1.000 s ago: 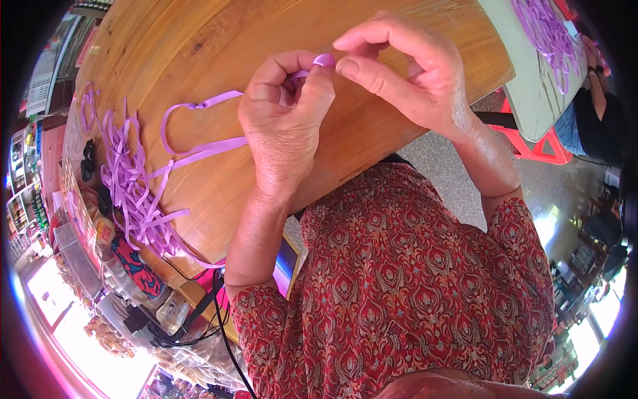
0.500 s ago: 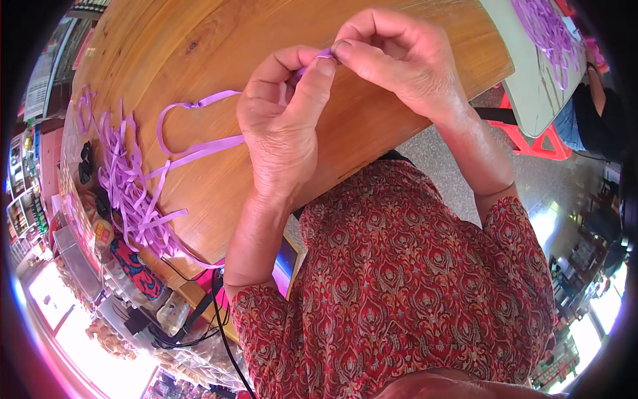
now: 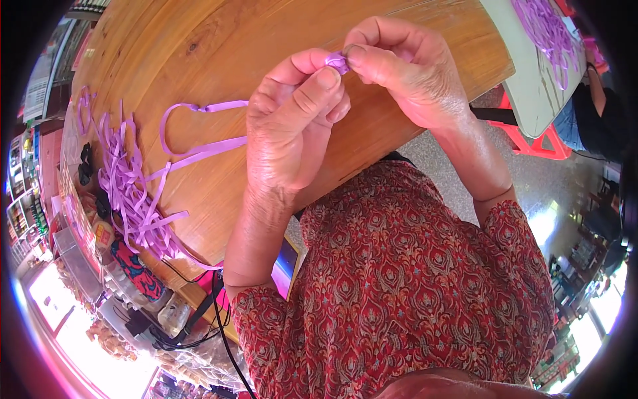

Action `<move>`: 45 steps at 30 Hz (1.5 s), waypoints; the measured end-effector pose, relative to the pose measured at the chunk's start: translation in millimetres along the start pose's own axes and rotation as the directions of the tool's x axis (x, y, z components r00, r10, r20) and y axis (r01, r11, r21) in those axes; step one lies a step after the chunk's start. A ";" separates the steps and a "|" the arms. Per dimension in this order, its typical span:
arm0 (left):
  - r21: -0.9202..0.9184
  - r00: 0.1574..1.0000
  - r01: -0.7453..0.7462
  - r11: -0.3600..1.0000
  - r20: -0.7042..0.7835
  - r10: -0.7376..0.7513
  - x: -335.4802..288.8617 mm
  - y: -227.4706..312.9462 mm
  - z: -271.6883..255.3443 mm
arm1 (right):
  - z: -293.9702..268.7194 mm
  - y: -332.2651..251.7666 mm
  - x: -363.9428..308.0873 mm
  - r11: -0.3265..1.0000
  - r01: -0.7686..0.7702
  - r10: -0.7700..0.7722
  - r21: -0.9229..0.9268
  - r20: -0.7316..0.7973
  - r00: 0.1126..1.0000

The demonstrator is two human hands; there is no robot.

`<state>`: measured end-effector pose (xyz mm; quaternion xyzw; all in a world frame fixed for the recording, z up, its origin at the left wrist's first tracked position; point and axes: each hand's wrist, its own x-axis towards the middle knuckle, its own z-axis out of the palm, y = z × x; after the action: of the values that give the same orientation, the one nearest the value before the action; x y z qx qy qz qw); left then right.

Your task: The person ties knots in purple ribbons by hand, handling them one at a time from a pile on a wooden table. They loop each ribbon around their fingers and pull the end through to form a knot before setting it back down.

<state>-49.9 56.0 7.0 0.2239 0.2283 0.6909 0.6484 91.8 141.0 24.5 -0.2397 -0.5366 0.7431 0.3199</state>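
**Two hands, one purple strip, pinched tight at the top of the frame**

Both hands are up over the wooden table (image 3: 199, 40), meeting just above centre. The left hand (image 3: 289, 126) has thumb and forefinger pressed together on the end of a purple ribbon strip (image 3: 199, 143), and the right hand (image 3: 405, 73) comes in from the right with its fingertips closed on the same little folded bit of purple, right where the two hands touch. Fingers curled, nothing spread.

From that pinch the strip runs down and left behind the left hand, then out across the wood, where it lies in an open loop left of centre, its tail trailing toward the left edge.

Down at the left rim of the table sits a loose heap of purple strips (image 3: 129, 199), tangled and hanging over the edge. In the upper right corner, a pale board (image 3: 531, 100) carries more purple strips (image 3: 548, 30), well apart from the hands. A patterned red sleeve (image 3: 399, 286) fills the lower centre.
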 end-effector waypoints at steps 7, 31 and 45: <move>-0.024 0.996 0.008 1.000 -0.088 -0.010 -3.2 0.8 8.1 | 11.8 -3.3 -7.7 0.929 0.267 -0.277 -0.257 -0.002 0.961; 0.088 0.972 -0.074 0.993 -0.217 0.091 -3.3 -0.7 10.3 | 9.0 11.0 5.4 0.553 0.607 -0.692 -0.570 0.092 0.716; 0.138 0.980 -0.087 0.987 -0.164 0.110 -4.1 -1.0 4.1 | 13.7 5.7 5.5 0.545 0.629 -0.720 -0.554 0.076 0.690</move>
<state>-46.4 52.0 9.6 0.2168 0.3161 0.7225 0.5754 77.2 135.0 23.2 -0.1527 -0.7452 0.3569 0.5422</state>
